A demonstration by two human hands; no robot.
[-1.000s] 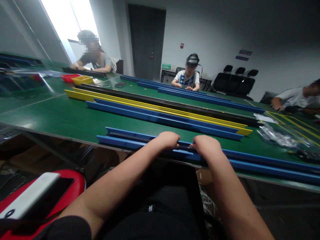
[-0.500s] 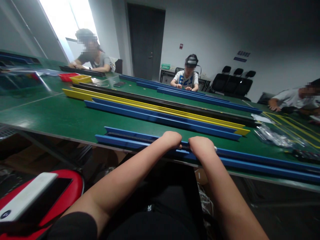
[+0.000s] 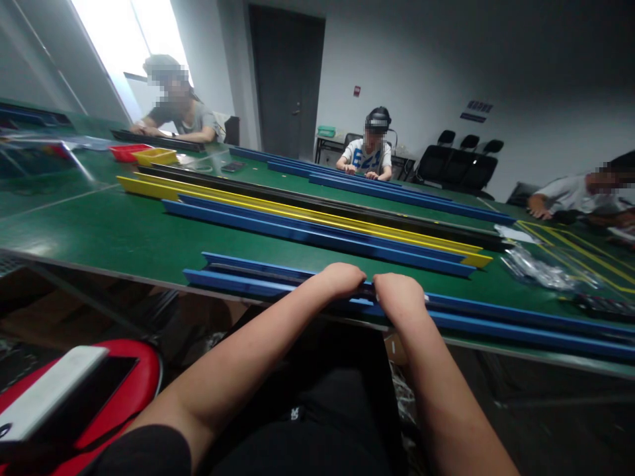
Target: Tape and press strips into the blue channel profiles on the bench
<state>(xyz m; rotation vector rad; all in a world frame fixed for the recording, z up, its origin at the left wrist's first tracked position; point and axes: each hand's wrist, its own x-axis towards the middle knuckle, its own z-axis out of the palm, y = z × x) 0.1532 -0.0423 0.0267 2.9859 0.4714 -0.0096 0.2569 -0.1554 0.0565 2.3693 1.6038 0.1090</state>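
Observation:
Along the near edge of the green table lies a long blue channel, with a dark strip running inside it. Over its middle, my left hand is closed, knuckles up, its fingertips mostly hidden at the channel. Just beside it, a small gap away, my right hand is also closed and bent down onto the channel. A small white thing shows at the right hand's outer side, too small to name. What the fingers of either hand pinch is hidden.
Beyond lie another blue channel, a yellow channel and black channels. Clear plastic bags lie at right; red and yellow trays at far left. Three people sit around the table. A red stool stands at lower left.
My left hand has shifted slightly towards my right hand, narrowing the gap. Both hands stay closed at the blue channel. The whole view has moved a little.

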